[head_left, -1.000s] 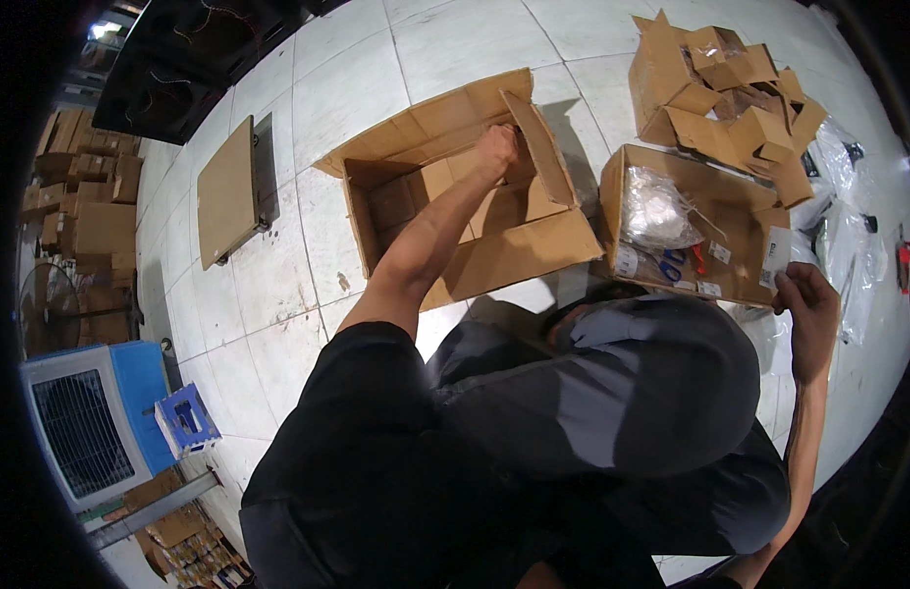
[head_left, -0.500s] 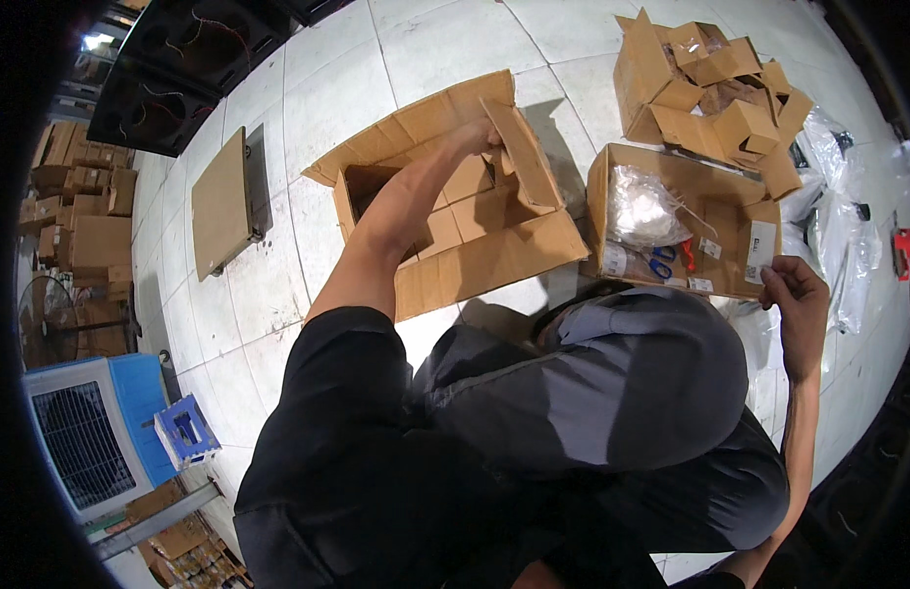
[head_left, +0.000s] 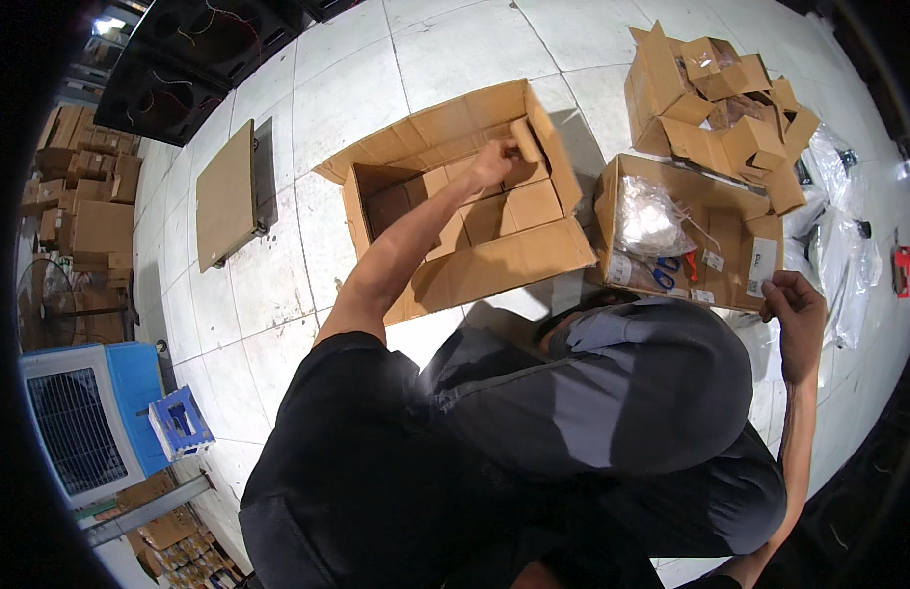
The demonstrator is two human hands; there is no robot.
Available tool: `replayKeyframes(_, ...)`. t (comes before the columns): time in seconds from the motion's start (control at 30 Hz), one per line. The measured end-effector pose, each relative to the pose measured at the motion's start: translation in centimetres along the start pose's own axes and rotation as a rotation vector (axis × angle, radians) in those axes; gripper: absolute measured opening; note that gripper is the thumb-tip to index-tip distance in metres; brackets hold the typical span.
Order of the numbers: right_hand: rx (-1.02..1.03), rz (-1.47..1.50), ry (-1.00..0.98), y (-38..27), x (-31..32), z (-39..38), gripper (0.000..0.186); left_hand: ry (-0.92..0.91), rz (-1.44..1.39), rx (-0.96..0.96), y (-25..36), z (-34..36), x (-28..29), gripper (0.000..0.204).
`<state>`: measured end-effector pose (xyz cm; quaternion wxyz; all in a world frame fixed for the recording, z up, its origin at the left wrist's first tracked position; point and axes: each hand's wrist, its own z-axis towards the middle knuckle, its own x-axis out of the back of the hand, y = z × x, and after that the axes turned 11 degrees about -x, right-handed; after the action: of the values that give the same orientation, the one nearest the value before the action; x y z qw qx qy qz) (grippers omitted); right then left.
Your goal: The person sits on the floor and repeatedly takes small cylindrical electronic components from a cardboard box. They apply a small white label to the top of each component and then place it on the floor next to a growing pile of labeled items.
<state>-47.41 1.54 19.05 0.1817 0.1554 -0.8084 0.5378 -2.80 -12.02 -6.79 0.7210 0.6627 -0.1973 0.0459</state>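
The open carton [head_left: 504, 270] seems light, quite stiff, best held by walls [head_left: 555, 147]; left hand [head_left: 491, 165] and right hand [head_left: 799, 309] have half-curled fingers [head_left: 782, 286], grip unclear.

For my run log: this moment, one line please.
Left hand: inside open carton | Right hand: near second box, contact unclear | Second box: plastic bag inside

Noted: the wide carton [head_left: 504, 268] is corrugated cardboard, matt, creased at the flaps. We record the same dull brown board in the smaller carton [head_left: 732, 218], which bears a smooth white paper label [head_left: 761, 263]. The bundle [head_left: 649, 218] is wrapped in clear, glossy, crinkled plastic film. We read blue scissors handles [head_left: 664, 274] as smooth plastic, the trousers [head_left: 661, 383] as soft, matt grey cloth, and the floor tiles [head_left: 342, 64] as smooth, faintly shiny, smudged in places.
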Motion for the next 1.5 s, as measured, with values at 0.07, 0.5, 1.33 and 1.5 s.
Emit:
replayKeyframes(0.07, -0.004, 0.014, -0.007, 0.0, -0.2, -0.1, 0.013, -0.086, 0.574, 0.055, -1.2, -0.2, 0.0, 0.031)
replayKeyframes(0.5, 0.031, -0.004, 0.003, -0.4, 0.0, -0.3, 0.012, 0.284, 0.096, 0.155, -0.2, -3.3, -3.0, 0.034)
replayKeyframes(1.33, 0.038, 0.039, 0.013, -0.7, 0.2, -0.5, 0.011, -0.375, 1.243, -0.185, 0.1, -0.7, 2.6, 0.034)
replayKeyframes(1.5, 0.026, 0.012, 0.025, -0.7, 0.1, -0.6, 0.011, -0.472, 1.199, -0.28, -0.1, -0.4, 2.8, 0.025)
